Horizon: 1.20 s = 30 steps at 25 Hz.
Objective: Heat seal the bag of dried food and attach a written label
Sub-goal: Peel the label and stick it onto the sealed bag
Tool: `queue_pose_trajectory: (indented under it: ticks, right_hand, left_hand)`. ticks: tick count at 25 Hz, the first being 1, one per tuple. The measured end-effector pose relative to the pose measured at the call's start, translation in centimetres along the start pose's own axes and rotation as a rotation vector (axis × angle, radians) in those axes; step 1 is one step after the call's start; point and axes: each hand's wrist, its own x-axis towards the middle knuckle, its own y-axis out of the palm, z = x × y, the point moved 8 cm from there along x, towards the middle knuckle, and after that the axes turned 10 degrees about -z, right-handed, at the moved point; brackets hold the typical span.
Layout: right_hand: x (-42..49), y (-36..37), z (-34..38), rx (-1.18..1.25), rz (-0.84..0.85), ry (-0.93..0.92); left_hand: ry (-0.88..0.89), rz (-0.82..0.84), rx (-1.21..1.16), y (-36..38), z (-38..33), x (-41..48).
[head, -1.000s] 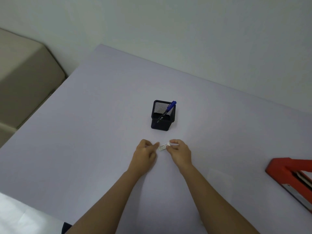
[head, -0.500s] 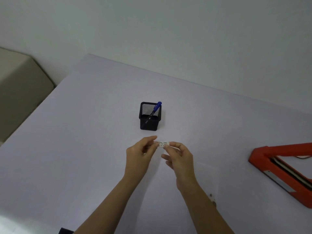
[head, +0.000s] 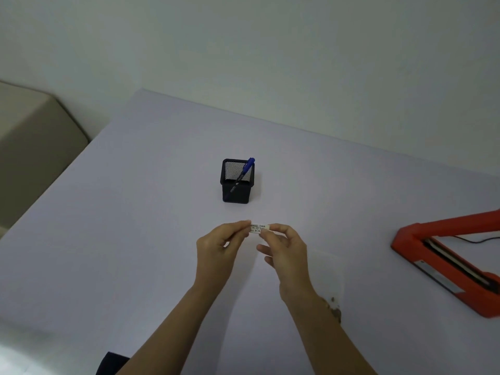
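A small white label (head: 259,228) with handwriting is held above the table between both hands. My left hand (head: 220,246) pinches its left end with thumb and forefinger, and my right hand (head: 284,246) pinches its right end. A clear plastic bag (head: 326,272) lies flat on the table just right of my right forearm, with a few brown bits of dried food (head: 335,309) at its near end. The red heat sealer (head: 443,262) sits at the right edge, its arm raised.
A black mesh pen holder (head: 236,182) with a blue pen (head: 244,170) stands beyond my hands. The lilac table (head: 135,226) meets a pale wall behind. A beige cushioned piece (head: 29,147) stands off the table's left side. The sealer's black cord (head: 479,240) trails right.
Both hands have lifted the label off the table and drawn it slightly toward me; the view shifted so that more of the heat sealer and the bag shows.
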Motion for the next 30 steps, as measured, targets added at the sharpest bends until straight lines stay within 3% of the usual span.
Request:
queue_pose_trajectory:
  ticks: [6, 12, 15, 19, 25, 30]
  right_hand:
    - [0.1, 0.3, 0.8, -0.083, 0.101, -0.208]
    - [1.0, 1.1, 0.3, -0.065, 0.193, -0.214]
    - [1.8, 1.5, 0.0, -0.095, 0.19, -0.229]
    - [4.7, 2.5, -1.9, -0.371, 0.065, -0.273]
    - [8.1, 6.6, -5.2, -0.832, 0.056, -0.329]
    - [7.8, 6.2, -4.5, -0.907, 0.054, -0.46]
  left_hand:
    - [-0.235, 0.052, -0.122, 0.1, 1.0, 0.0]
    - [-0.411, 0.108, -0.191, 0.3, 2.5, 0.5]
    - [-0.477, 0.051, -0.15, -0.4, 3.9, 1.1]
    - [-0.598, -0.112, -0.056, -2.8, 6.9, 1.9]
    - [-0.683, -0.164, 0.053, -5.1, 8.8, 0.6]
    - [-0.674, -0.125, 0.085, -3.9, 8.7, 0.0]
